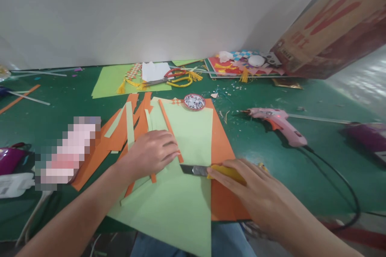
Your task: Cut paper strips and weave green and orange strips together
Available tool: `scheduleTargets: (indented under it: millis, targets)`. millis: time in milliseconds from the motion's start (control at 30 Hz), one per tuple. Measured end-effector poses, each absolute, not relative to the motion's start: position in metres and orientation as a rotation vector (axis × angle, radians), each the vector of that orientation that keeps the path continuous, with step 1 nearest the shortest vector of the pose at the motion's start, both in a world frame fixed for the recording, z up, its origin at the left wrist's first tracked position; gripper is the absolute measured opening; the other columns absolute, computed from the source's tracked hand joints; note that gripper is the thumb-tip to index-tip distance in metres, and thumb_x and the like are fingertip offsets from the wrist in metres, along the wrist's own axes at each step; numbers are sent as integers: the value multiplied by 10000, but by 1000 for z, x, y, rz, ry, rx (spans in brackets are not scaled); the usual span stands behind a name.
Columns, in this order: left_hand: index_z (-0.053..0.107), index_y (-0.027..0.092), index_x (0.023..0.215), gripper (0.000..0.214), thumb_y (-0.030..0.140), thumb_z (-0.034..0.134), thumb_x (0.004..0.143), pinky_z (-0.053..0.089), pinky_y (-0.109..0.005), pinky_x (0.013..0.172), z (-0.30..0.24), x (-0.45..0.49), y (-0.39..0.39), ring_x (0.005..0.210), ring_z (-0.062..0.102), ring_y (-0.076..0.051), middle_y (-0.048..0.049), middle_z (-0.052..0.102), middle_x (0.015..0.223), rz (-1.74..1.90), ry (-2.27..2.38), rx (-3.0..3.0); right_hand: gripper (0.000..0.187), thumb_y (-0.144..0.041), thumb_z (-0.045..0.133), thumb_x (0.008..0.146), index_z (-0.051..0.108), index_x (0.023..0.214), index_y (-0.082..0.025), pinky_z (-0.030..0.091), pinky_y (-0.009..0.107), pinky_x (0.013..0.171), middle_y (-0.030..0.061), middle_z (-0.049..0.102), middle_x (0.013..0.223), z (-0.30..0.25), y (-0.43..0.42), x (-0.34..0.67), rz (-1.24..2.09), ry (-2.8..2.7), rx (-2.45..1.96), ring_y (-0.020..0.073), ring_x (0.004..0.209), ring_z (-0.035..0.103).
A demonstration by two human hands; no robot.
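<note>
My right hand (251,178) is closed around the yellow handle of a utility knife (227,172). Its blade is out and points left, over a light green sheet of paper (189,204). My left hand (155,150) rests on the left part of that sheet with curled fingers. Whatever is under its fingertips is hidden. A narrow orange paper strip (169,120) lies slanted on the sheet, its lower end beside my left fingers and just above the blade tip. Orange paper (221,148) shows under the green sheet on the right.
Orange and green paper strips (120,128) lie left of the sheet. A round dish of small pieces (194,102) sits at its top edge. Scissors (163,81) lie behind. A pink glue gun (279,122) with a cable is at right; a blurred-out object (69,152) lies left.
</note>
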State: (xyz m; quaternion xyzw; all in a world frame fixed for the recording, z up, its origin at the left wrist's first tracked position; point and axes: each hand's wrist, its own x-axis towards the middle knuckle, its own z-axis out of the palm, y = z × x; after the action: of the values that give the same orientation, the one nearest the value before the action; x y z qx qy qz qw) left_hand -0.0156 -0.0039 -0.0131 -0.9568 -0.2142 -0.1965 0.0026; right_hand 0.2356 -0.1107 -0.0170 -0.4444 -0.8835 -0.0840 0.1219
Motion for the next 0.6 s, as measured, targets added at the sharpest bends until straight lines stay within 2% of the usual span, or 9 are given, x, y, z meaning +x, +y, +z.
scheduleTargets:
  millis: [400, 600]
  targets:
    - [678, 150, 829, 250, 254, 476, 933, 524, -298, 699, -14, -16, -4, 804, 655, -171, -56, 709, 870, -625, -660, -2986, 663, 56, 414, 590, 591, 1165, -224, 517, 290, 617, 93, 642, 945, -20, -111, 236, -285, -2582, -1315, 210, 824, 620]
    - [671, 142, 843, 242, 189, 451, 935, 528, -304, 758, -13, -15, -5, 796, 658, -156, -42, 713, 845, -613, -560, -3000, 554, 32, 398, 689, 603, 1152, -193, 537, 308, 615, 90, 649, 919, -18, -116, 232, -257, -2575, -1301, 198, 776, 634]
